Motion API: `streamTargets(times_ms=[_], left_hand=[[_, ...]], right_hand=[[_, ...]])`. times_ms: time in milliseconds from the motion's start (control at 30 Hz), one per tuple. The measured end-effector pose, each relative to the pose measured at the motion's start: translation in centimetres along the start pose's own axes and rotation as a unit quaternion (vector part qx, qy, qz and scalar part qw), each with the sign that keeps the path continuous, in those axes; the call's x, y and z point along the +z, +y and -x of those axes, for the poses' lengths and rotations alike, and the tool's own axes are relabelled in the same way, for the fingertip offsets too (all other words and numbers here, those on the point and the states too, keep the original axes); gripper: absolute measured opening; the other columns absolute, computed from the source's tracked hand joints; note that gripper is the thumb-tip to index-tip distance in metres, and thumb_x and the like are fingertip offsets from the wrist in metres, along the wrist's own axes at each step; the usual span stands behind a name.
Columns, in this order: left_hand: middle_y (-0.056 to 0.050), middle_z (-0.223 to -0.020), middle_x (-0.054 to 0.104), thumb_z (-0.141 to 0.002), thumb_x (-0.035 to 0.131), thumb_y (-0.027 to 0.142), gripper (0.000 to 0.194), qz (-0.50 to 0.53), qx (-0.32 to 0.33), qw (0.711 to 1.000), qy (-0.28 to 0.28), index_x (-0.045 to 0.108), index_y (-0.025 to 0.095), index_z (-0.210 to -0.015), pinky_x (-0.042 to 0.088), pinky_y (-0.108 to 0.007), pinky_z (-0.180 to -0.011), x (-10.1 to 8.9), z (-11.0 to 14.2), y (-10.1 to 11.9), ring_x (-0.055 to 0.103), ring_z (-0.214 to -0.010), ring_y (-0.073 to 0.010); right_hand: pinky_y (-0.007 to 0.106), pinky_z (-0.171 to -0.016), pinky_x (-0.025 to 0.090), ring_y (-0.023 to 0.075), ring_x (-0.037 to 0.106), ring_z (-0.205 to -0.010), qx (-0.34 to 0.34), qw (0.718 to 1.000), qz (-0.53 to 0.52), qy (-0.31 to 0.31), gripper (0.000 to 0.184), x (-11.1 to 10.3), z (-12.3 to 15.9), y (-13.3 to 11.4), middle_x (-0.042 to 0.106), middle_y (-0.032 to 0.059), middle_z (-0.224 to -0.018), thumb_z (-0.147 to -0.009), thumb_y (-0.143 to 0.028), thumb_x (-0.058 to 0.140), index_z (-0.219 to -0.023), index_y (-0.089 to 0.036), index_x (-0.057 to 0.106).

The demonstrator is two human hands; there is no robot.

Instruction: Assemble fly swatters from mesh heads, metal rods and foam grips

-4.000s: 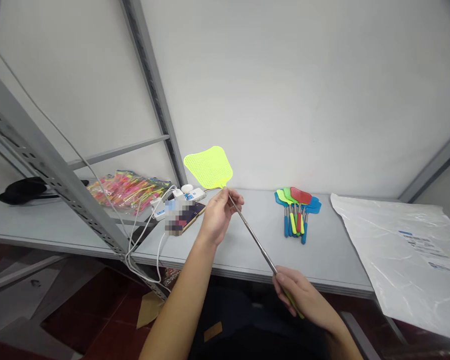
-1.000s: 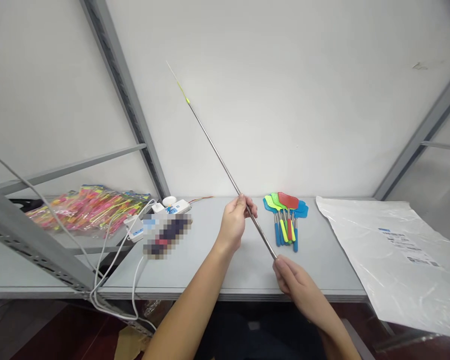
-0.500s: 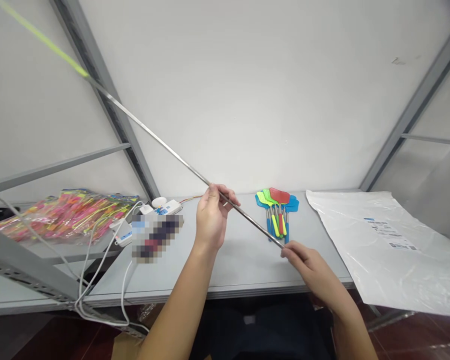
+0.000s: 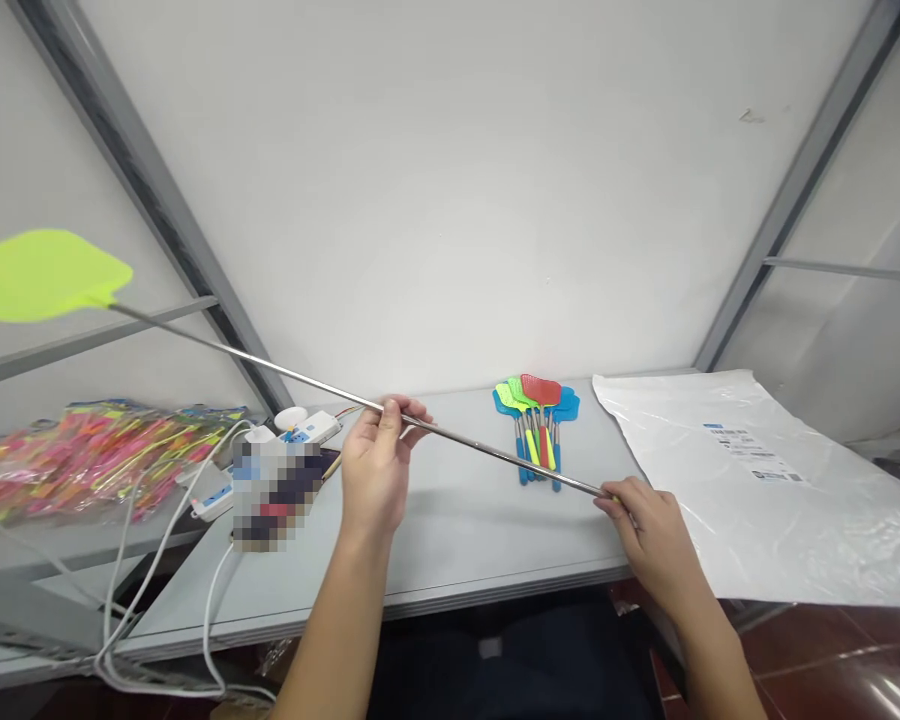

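A fly swatter with a yellow-green paddle (image 4: 52, 275) and a long, extended metal rod (image 4: 307, 380) slants across the view, paddle at the upper left. My left hand (image 4: 381, 450) is closed on the middle of the rod, thumb on top. My right hand (image 4: 645, 520) is closed round the handle end at the lower right, hiding most of the handle. Behind the rod, a bunch of short fly swatters (image 4: 541, 390) with red, green, yellow-green and blue heads lies fanned on the table, handles toward me.
A grey table (image 4: 450, 540) stands against a white wall. On the right lies a white plastic mailer (image 4: 667, 480) with a label. Left are power strips (image 4: 311, 430), white cables (image 4: 210, 610), a blurred-out item and bagged colourful goods (image 4: 97, 460). Grey metal posts (image 4: 142, 150) flank the table.
The swatter has tilted flatter; its paddle has come down and now shows its broad face instead of its edge. My left hand has moved left and down, my right hand to the right.
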State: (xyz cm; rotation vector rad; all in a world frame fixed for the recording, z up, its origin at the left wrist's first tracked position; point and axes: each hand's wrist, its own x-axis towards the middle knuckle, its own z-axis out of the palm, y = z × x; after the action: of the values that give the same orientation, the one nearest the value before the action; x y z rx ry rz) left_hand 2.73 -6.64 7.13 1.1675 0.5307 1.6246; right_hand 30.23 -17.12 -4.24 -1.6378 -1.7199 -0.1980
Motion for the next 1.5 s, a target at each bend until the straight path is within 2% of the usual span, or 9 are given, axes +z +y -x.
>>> streamTargets(times_ms=[200, 533, 800, 933, 1033, 1133, 1233, 1367, 1500], left_hand=[[-0.005, -0.083, 0.067, -0.086, 0.062, 0.048, 0.032, -0.012, -0.031, 0.999, 0.040, 0.065, 0.016, -0.084, 0.053, -0.035, -0.080, -2.3, 0.9, 0.2, 0.065, -0.084, -0.0186], [-0.011, -0.101, 0.072, -0.092, 0.052, 0.047, 0.029, -0.023, -0.100, 0.994, 0.038, 0.058, 0.019, -0.088, 0.048, -0.038, -0.087, -0.8, 3.9, -1.2, 0.063, -0.106, -0.0235], [-0.014, -0.119, 0.066, -0.090, 0.055, 0.047, 0.033, -0.097, -0.144, 0.982, -0.074, 0.067, 0.019, -0.102, 0.049, -0.036, -0.087, 0.7, 5.5, 0.0, 0.062, -0.107, -0.0256], [-0.008, -0.108, 0.070, -0.090, 0.050, 0.055, 0.040, 0.015, -0.041, 0.998, 0.052, 0.068, 0.022, -0.100, 0.053, -0.037, -0.083, -3.6, 3.2, 3.5, 0.066, -0.086, -0.0200], [-0.001, -0.091, 0.072, -0.098, 0.036, 0.047, 0.042, 0.069, 0.038, 0.972, 0.222, 0.067, 0.023, -0.082, 0.056, -0.033, -0.077, -7.7, 1.3, 5.9, 0.064, -0.073, -0.0140], [0.002, -0.083, 0.071, -0.097, 0.040, 0.045, 0.039, 0.068, 0.062, 0.956, 0.278, 0.061, 0.023, -0.073, 0.055, -0.031, -0.074, -8.8, 0.8, 5.6, 0.063, -0.069, -0.0124], [-0.001, -0.094, 0.072, -0.092, 0.050, 0.049, 0.032, 0.032, 0.032, 0.978, 0.202, 0.061, 0.022, -0.078, 0.053, -0.031, -0.077, -5.9, 2.1, 2.5, 0.065, -0.084, -0.0150], [-0.010, -0.117, 0.067, -0.095, 0.046, 0.048, 0.034, -0.010, -0.110, 0.994, 0.013, 0.065, 0.020, -0.094, 0.048, -0.033, -0.086, -0.7, 4.8, -1.5, 0.060, -0.109, -0.0217], [-0.012, -0.132, 0.058, -0.091, 0.054, 0.047, 0.042, 0.055, -0.166, 0.985, -0.009, 0.059, 0.021, -0.124, 0.047, -0.033, -0.088, -1.4, 5.2, -1.5, 0.059, -0.108, -0.0210]], right_hand=[[0.037, -0.081, 0.032, 0.0200, 0.059, -0.083, -0.001, 0.997, 0.036, 0.061, 0.020, -0.1, 1.3, 2.4, 0.064, 0.0041, -0.087, -0.095, -0.037, 0.045, -0.098, -0.024, 0.061], [0.037, -0.074, 0.031, 0.0218, 0.058, -0.079, -0.017, 0.993, 0.084, 0.076, 0.023, -1.9, 1.8, 3.6, 0.063, 0.0048, -0.082, -0.096, -0.037, 0.044, -0.096, -0.023, 0.062], [0.036, -0.076, 0.035, 0.0201, 0.059, -0.080, -0.044, 0.998, 0.012, 0.048, 0.016, -1.1, 2.1, 1.8, 0.062, 0.0037, -0.083, -0.095, -0.032, 0.047, -0.100, -0.023, 0.060], [0.038, -0.079, 0.035, 0.0212, 0.058, -0.080, -0.039, 0.998, 0.016, 0.053, 0.017, -1.4, 2.4, 1.9, 0.062, 0.0040, -0.084, -0.095, -0.033, 0.047, -0.099, -0.024, 0.060], [0.038, -0.080, 0.035, 0.0216, 0.058, -0.084, -0.050, 0.998, 0.004, 0.035, 0.017, -1.2, 2.4, 2.1, 0.062, 0.0047, -0.086, -0.094, -0.034, 0.049, -0.100, -0.025, 0.061], [0.037, -0.078, 0.036, 0.0215, 0.058, -0.084, -0.056, 0.998, 0.003, 0.025, 0.018, -0.6, 2.3, 2.2, 0.063, 0.0049, -0.087, -0.094, -0.034, 0.049, -0.101, -0.024, 0.062], [0.036, -0.075, 0.036, 0.0212, 0.058, -0.082, -0.052, 0.998, 0.015, 0.032, 0.020, -0.1, 2.1, 1.8, 0.063, 0.0050, -0.085, -0.094, -0.035, 0.049, -0.101, -0.023, 0.063], [0.034, -0.074, 0.038, 0.0195, 0.057, -0.079, -0.056, 0.998, -0.001, 0.016, 0.019, 0.0, 1.9, 1.0, 0.062, 0.0049, -0.086, -0.095, -0.032, 0.049, -0.105, -0.022, 0.062], [0.034, -0.075, 0.037, 0.0195, 0.057, -0.081, -0.042, 0.999, 0.009, 0.019, 0.017, -0.4, 2.1, 1.0, 0.062, 0.0039, -0.085, -0.095, -0.031, 0.050, -0.104, -0.023, 0.061]])
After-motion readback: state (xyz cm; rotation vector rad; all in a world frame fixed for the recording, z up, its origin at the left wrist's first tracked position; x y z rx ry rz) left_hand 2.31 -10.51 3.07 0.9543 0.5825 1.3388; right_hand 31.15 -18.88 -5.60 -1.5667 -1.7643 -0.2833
